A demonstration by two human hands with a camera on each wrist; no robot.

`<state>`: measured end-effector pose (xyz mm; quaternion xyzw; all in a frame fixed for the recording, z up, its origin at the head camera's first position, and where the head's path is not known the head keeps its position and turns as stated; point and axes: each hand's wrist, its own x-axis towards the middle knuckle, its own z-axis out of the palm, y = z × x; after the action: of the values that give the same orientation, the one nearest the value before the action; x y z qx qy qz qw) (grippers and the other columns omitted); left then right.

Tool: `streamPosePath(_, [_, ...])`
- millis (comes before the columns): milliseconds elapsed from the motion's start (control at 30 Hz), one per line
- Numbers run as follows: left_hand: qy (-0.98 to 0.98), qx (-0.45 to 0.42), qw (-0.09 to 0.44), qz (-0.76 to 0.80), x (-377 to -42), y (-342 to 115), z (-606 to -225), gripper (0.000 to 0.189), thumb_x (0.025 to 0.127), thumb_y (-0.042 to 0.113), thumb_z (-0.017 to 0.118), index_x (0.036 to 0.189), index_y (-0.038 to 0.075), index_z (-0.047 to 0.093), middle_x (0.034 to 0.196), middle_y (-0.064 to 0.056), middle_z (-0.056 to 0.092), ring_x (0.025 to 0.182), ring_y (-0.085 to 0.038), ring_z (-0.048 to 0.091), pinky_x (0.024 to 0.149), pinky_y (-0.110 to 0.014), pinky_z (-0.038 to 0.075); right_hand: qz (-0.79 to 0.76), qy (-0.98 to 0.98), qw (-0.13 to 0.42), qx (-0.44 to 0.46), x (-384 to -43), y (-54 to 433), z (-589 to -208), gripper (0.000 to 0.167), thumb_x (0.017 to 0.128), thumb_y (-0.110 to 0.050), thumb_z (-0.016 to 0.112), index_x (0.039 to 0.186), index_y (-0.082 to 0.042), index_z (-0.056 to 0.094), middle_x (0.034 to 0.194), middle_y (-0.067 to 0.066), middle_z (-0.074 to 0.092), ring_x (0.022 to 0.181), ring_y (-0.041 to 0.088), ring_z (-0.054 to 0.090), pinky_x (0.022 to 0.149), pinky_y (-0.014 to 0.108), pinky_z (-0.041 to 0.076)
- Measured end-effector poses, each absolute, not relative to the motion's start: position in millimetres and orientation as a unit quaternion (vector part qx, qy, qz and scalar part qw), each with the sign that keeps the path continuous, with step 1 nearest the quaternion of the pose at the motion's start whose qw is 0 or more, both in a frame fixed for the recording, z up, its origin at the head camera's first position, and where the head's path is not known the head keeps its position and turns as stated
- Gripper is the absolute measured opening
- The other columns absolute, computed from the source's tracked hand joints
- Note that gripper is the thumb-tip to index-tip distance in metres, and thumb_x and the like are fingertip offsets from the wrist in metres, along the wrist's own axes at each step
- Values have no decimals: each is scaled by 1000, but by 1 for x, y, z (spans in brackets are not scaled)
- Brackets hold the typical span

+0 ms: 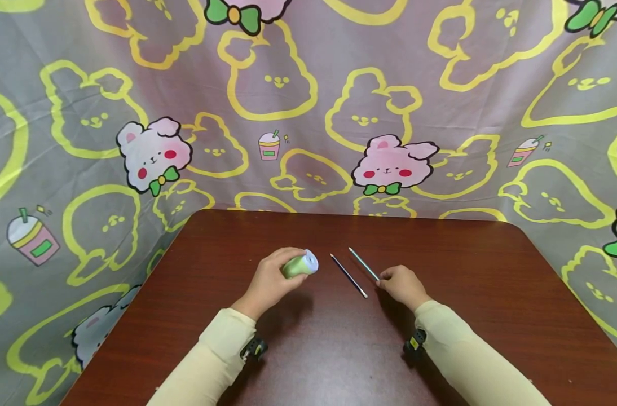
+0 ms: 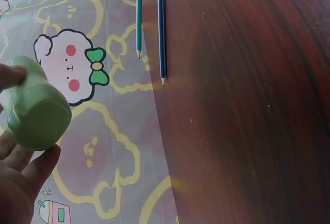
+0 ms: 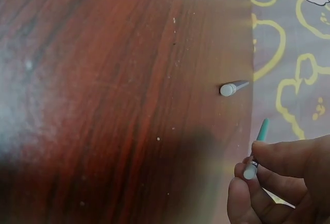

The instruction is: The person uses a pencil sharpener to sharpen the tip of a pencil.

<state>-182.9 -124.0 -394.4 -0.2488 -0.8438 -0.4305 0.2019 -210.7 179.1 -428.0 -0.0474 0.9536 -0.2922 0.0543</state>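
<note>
My left hand (image 1: pixel 270 285) grips a green pencil sharpener (image 1: pixel 295 267), a rounded cylinder whose pale end has a small dark hole facing right. In the left wrist view the sharpener's smooth green base (image 2: pixel 41 118) faces the camera. Thumb and fingers of my right hand (image 1: pixel 402 286) pinch a teal pencil (image 1: pixel 362 263) near its white eraser end, with its tip pointing away to the far left. Between the two hands a dark blue pencil (image 1: pixel 348 274) lies on the table, its white eraser (image 3: pixel 227 89) towards me.
The dark brown wooden table (image 1: pixel 466 316) has rounded far corners. A grey cloth (image 1: pixel 308 129) printed with yellow outlines and pink rabbit faces hangs behind it and along both sides.
</note>
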Motion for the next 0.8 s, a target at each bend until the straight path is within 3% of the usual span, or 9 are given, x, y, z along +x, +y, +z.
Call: streamPosePath(800, [-849,-239,199,-427,-183,-126,-397,44,69,1,82,111,4,69,109,-10,68,99,-25,63,80,-40,52,-257,964,54,-48,-220,173,-435,18,86,-15,67,95,-1,74,96,13,72,82,25,66,72,45,52])
